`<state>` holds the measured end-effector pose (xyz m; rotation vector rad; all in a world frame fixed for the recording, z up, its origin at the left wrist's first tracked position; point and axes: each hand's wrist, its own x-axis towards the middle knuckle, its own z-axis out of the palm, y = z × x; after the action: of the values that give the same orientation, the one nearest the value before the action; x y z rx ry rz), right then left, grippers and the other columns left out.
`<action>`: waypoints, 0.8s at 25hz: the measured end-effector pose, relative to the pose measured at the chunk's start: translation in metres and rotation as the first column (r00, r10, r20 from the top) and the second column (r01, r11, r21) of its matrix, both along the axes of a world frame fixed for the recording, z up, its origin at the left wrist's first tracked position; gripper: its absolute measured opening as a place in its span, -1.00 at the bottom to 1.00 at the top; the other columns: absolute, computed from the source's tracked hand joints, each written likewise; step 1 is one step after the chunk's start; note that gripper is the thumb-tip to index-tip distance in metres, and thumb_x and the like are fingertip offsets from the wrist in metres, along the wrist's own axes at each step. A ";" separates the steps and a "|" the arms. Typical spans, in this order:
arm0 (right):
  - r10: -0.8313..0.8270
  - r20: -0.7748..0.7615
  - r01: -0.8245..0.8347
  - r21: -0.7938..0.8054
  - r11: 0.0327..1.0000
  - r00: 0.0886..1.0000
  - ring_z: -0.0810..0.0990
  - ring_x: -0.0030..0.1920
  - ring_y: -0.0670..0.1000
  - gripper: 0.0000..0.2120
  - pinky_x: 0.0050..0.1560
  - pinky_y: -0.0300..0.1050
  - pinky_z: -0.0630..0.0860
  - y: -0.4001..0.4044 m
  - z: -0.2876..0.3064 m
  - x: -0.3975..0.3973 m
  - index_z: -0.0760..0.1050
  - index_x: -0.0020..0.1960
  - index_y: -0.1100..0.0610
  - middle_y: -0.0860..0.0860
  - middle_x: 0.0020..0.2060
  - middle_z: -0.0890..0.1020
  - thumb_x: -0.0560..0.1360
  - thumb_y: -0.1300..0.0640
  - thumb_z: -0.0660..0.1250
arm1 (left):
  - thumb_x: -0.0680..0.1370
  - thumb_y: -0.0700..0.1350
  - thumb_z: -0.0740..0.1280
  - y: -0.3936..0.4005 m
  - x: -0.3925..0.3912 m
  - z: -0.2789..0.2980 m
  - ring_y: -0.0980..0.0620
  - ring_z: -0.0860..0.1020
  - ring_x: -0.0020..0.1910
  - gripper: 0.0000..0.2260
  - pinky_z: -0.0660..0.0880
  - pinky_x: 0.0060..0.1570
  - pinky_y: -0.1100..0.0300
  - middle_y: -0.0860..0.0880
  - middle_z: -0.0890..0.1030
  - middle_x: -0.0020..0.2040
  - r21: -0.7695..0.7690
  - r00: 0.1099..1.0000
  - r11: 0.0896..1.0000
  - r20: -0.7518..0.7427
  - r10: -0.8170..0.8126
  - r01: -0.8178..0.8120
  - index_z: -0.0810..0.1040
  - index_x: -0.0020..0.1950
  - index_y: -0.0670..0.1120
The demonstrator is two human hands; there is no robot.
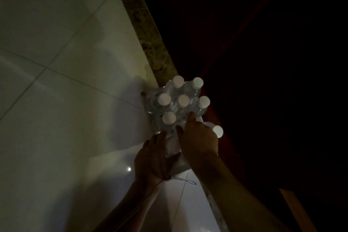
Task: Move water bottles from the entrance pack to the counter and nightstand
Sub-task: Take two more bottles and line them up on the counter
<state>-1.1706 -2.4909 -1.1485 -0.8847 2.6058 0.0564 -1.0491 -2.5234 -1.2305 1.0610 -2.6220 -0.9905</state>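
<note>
Nearest, both hands on clear plastic-wrapped pack of white-capped water bottles point(175, 103): left hand point(152, 158) and right hand point(197, 141) fingers curled, gripping its near end. Beyond, pack on white tiled floor point(66, 81) against speckled stone threshold point(148, 34).

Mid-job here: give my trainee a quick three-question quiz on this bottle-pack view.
1. True or false: the pack of bottles stands on a carpet.
2. How many white caps show clear of the hands?
3. Which hand's fingers reach furthest into the pack: A left hand, B right hand?

Key: 1 false, it stands on pale floor tiles by a stone threshold; 2 seven; 3 B.
</note>
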 end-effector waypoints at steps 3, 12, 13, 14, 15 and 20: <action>0.041 0.020 -0.039 -0.074 0.996 0.999 0.67 0.06 0.09 -0.49 -0.01 0.01 0.63 0.002 0.025 0.002 0.16 0.47 0.11 0.09 0.10 0.66 0.64 -0.13 0.14 | 0.49 0.35 0.16 0.008 0.003 0.021 -0.04 0.69 -0.14 -0.39 0.60 -0.21 0.19 -0.05 0.69 0.06 -0.085 1.000 0.996 -0.005 -0.016 0.015 0.64 0.15 -0.13; 0.030 0.114 0.042 -0.579 0.814 0.993 0.66 -0.22 0.07 -0.70 -0.24 -0.08 0.54 -0.024 0.394 -0.012 0.44 0.02 0.07 0.02 -0.19 0.67 0.51 -0.13 0.38 | 0.16 0.09 0.62 -0.058 0.007 0.401 0.19 0.55 -0.23 -0.54 0.40 -0.22 0.42 0.12 0.60 -0.15 0.244 0.949 0.956 -0.227 0.217 -0.160 0.59 -0.05 -0.04; 0.045 0.103 0.034 -0.651 0.759 0.994 0.66 -0.25 0.07 -0.72 -0.26 -0.06 0.56 -0.034 0.456 -0.017 0.44 -0.04 0.07 0.03 -0.22 0.67 0.49 -0.12 0.40 | 0.18 0.04 0.63 -0.077 0.004 0.459 0.25 0.58 -0.19 -0.60 0.42 -0.20 0.45 0.17 0.62 -0.14 0.274 0.934 0.954 -0.294 0.202 -0.120 0.58 -0.08 0.06; 0.066 0.088 0.016 -0.709 0.705 0.994 0.65 -0.28 0.05 -0.73 -0.29 -0.06 0.55 -0.044 0.519 -0.022 0.42 -0.09 0.06 0.02 -0.25 0.67 0.47 -0.11 0.42 | 0.21 -0.01 0.63 -0.092 -0.001 0.517 0.27 0.62 -0.16 -0.64 0.47 -0.16 0.45 0.21 0.66 -0.16 0.316 0.913 0.947 -0.367 0.179 -0.059 0.60 -0.08 0.14; 0.085 0.057 -0.012 -0.763 0.647 0.995 0.63 -0.31 0.02 -0.73 -0.34 -0.07 0.53 -0.053 0.586 -0.027 0.42 -0.13 0.06 0.01 -0.27 0.65 0.45 -0.10 0.41 | 0.23 -0.09 0.62 -0.107 -0.009 0.582 0.27 0.64 -0.12 -0.64 0.53 -0.12 0.40 0.23 0.69 -0.16 0.356 0.888 0.934 -0.429 0.164 -0.001 0.61 -0.08 0.21; 0.149 -0.124 -0.178 -0.883 0.433 0.981 0.56 -0.32 -0.15 -0.79 -0.35 -0.21 0.42 -0.083 0.920 -0.038 0.48 -0.13 0.02 -0.11 -0.32 0.58 0.45 -0.05 0.46 | 0.16 -0.09 0.57 -0.167 -0.025 0.911 -0.03 0.66 0.05 -0.40 0.62 -0.03 0.12 -0.08 0.68 0.04 0.340 0.706 0.893 -0.708 0.036 0.295 0.54 0.18 -0.08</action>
<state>-1.2082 -2.5736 -0.2283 -1.4524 2.4409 -1.4162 -1.0746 -2.6905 -0.3196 0.3879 -1.8879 -1.6672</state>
